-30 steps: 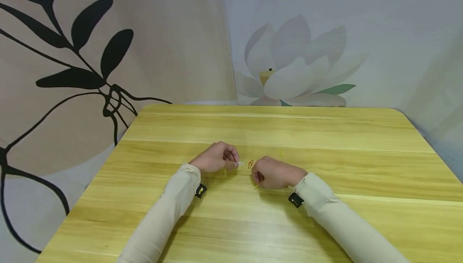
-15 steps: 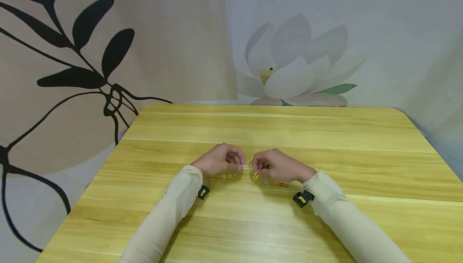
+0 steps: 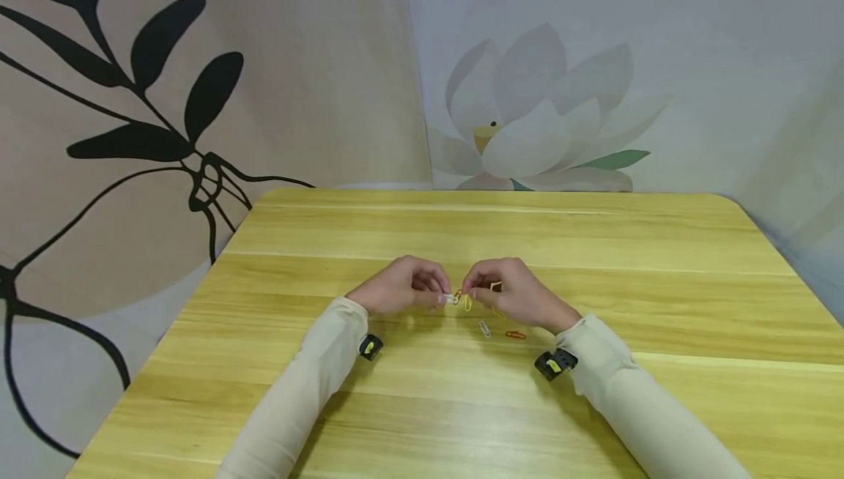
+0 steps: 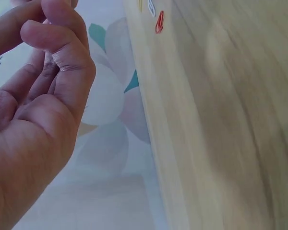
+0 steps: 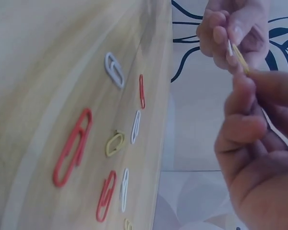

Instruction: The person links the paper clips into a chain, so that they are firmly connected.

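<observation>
My left hand [image 3: 401, 287] pinches a small white paper clip [image 3: 451, 299] between thumb and fingers. Facing it, my right hand [image 3: 517, 293] holds a yellow paper clip [image 3: 468, 303] at its fingertips. In the right wrist view the white clip [image 5: 230, 48] and the yellow clip [image 5: 240, 58] are close together above the table; whether they touch or are linked I cannot tell. The left wrist view shows my left hand [image 4: 53, 91] with curled fingers, its clip hidden there.
Several loose paper clips lie on the wooden table [image 3: 593, 244]. Near my right hand are a white clip [image 3: 484, 329] and a red clip [image 3: 516, 335]. Another red clip [image 5: 73, 148] and a yellow one [image 5: 115, 143] show in the right wrist view. A patterned cloth [image 3: 316, 83] hangs behind.
My right hand has risen from low over the table with the yellow clip and turned to face the left hand. The left hand has shifted slightly right, bringing the two clips close together.
</observation>
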`<move>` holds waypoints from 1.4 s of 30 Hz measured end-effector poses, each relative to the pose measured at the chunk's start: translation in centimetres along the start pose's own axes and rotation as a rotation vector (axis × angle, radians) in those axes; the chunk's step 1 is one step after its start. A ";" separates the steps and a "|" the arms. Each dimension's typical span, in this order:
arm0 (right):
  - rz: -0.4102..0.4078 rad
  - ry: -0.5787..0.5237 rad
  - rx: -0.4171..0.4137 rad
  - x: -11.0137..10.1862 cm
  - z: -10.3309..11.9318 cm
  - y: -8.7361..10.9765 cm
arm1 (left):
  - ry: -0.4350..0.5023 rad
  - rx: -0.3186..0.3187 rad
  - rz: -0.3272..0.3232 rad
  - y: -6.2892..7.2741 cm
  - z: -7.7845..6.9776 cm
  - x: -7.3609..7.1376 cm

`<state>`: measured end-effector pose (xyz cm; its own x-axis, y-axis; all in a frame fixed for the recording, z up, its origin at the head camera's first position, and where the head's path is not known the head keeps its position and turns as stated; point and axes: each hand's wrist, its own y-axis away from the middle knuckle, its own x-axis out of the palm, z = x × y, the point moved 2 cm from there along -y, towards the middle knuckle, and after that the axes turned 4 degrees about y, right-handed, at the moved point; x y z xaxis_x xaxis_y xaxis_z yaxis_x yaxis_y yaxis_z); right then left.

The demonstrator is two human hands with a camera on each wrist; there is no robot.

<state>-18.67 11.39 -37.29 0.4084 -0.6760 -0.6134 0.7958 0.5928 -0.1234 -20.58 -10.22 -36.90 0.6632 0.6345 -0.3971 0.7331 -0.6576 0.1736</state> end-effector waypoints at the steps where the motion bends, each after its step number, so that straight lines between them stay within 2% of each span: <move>1: -0.017 0.001 -0.004 0.0 0.0 0.0 | 0.007 0.008 -0.001 0.0 0.0 0.0; 7: -0.071 -0.010 -0.037 -0.2 0.4 0.3 | 0.066 0.053 -0.006 0.0 0.0 0.4; 12: -0.121 0.022 -0.066 -0.2 0.6 0.4 | 0.085 0.057 -0.021 0.1 -0.1 0.5; 16: -0.159 0.042 -0.057 -0.2 0.8 0.5 | 0.097 0.057 -0.013 0.0 -0.3 0.6; 21: -0.171 0.037 -0.041 -0.1 1.1 0.5 | 0.106 0.048 -0.033 0.0 -0.5 0.7; 28: -0.191 0.057 -0.083 0.0 1.5 0.4 | 0.141 0.059 -0.054 0.0 -0.6 0.7; 34: -0.183 0.135 -0.142 0.0 2.0 0.4 | 0.187 0.077 -0.040 0.0 -0.5 1.0; 42: -0.106 0.272 -0.208 0.4 2.7 0.3 | 0.253 0.063 -0.035 0.0 -0.7 1.4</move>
<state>-17.07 10.11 -35.47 0.1721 -0.6139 -0.7704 0.7077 0.6210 -0.3368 -19.55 -9.03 -36.80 0.6604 0.7331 -0.1627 0.7503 -0.6528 0.1040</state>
